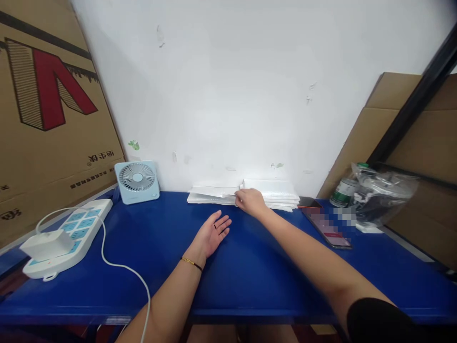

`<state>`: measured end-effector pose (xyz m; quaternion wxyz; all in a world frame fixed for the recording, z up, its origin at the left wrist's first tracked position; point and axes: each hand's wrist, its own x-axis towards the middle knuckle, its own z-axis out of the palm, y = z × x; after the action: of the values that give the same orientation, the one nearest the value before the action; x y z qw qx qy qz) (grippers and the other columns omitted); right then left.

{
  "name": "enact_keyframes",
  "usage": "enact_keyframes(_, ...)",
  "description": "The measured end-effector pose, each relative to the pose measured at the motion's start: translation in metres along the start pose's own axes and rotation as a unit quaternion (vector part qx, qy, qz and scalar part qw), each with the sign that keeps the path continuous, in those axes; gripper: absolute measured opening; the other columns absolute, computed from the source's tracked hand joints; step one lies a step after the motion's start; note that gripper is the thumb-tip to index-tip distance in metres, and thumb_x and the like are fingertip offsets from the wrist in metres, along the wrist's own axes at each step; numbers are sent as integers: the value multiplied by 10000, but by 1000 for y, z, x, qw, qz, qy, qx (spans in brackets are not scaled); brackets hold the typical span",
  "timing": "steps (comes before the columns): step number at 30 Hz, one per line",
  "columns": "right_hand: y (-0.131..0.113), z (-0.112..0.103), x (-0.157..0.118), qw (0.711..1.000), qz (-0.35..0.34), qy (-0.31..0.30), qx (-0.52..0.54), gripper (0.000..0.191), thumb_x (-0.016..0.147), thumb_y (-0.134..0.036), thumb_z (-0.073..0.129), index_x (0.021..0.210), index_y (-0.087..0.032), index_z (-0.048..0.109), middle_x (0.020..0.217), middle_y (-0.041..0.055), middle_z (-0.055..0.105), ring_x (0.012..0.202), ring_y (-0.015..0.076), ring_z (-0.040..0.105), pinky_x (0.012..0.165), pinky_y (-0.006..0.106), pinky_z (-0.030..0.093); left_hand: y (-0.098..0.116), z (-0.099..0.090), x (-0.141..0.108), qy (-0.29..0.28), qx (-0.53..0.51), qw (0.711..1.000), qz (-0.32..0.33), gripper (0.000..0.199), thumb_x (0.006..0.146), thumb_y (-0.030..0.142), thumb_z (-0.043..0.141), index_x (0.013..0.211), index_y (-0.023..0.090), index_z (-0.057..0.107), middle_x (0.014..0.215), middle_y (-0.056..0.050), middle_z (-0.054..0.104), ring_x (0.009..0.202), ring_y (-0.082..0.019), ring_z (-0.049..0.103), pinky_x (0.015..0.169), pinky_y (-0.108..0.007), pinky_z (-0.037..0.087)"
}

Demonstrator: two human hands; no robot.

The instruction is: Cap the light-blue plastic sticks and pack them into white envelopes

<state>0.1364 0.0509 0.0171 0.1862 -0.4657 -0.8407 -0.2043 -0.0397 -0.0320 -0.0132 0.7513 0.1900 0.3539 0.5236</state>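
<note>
Head view: two stacks of white envelopes lie at the back of the desk (143, 238), against the wall (232, 95), long axis sideways along it. Right hand (252, 201) is at the meeting of the left stack (207, 195) and right stack (280, 191); its grip appears pinched on the near right end of the left stack's top envelope (217, 191). Left hand (212, 234) is empty, palm up, fingers spread, nearer the body; the left stack lies just beyond it. Right is the nearer hand.
</note>
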Motion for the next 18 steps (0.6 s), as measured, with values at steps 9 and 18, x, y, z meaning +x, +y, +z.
enact_keyframes(9, -20, -37, -112, 952, -205, 2, 227, 272, 843, -196, 475, 1068, -241, 620, 1031, 45, 676, 946, 175, 626, 798, 287, 469, -3, 4, 4, 48, -130, 978, 158, 198, 745, 288, 657, 906, 194, 588, 869, -31, 651, 818, -173, 638, 744, -289, 521)
enact_keyframes(18, 18, -22, -120, 870, 24, -172, 461, 1147, 523, -454, 798, 1451, -239, 158, 1473, 135, 264, 1335, 311, 275, 1087, 474, 232, -8, 38, -12, -1, -41, 935, 352, 348, 722, 288, 679, 1049, 247, 568, 1097, -15, 620, 1106, -197, 569, 921, -286, 458)
